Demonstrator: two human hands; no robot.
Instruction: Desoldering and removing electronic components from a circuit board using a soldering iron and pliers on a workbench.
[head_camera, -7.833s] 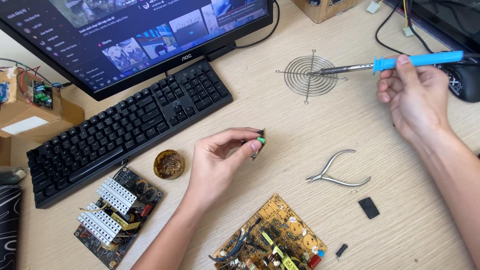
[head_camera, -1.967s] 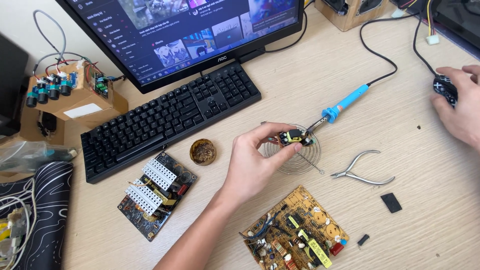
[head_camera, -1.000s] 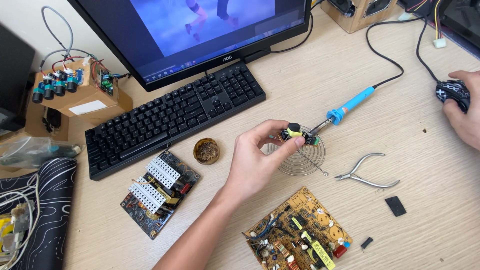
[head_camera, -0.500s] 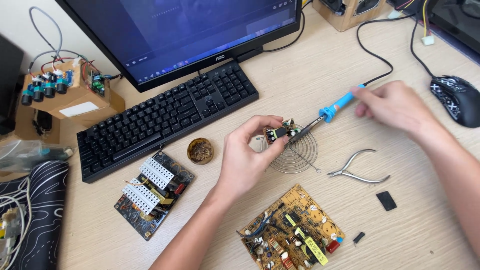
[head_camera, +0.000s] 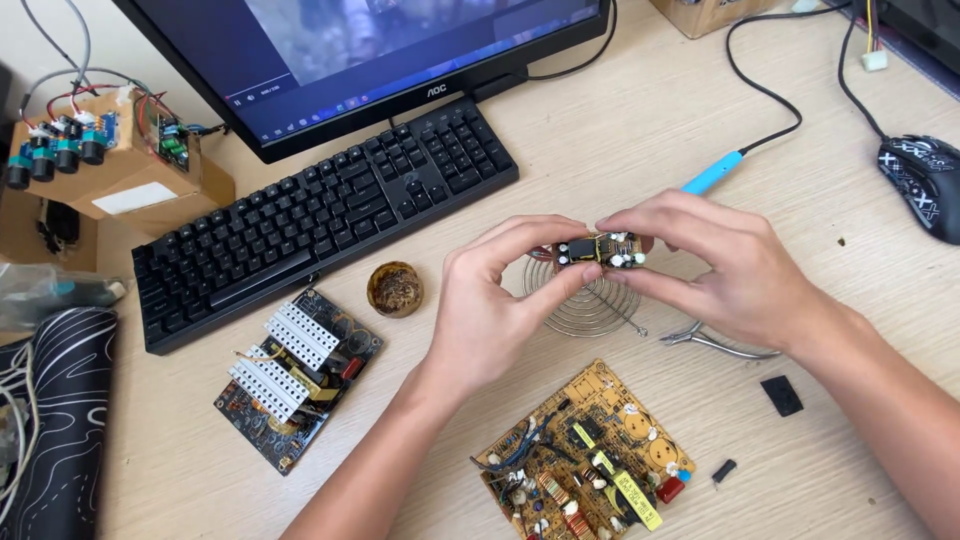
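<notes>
Both hands hold a small circuit board (head_camera: 598, 250) with black and green parts above a round wire fan grille (head_camera: 585, 300). My left hand (head_camera: 495, 300) pinches its left end between thumb and fingers. My right hand (head_camera: 720, 265) grips its right end. A blue-handled soldering iron (head_camera: 712, 174) lies behind my right hand, its tip hidden by the fingers. A yellow circuit board (head_camera: 590, 465) lies on the desk below the hands.
A black keyboard (head_camera: 330, 205) and a monitor (head_camera: 380, 50) stand behind. A brass tip-cleaner tin (head_camera: 395, 288), a dark board with white heatsinks (head_camera: 297, 375), pliers (head_camera: 715, 342), a black mouse (head_camera: 925, 180), a small black chip (head_camera: 781, 395) and a cardboard box with knobs (head_camera: 100, 165) surround the work area.
My right hand left the mouse, passed over the soldering iron's handle and now grips the small board's right end. The left hand kept holding the board over the grille.
</notes>
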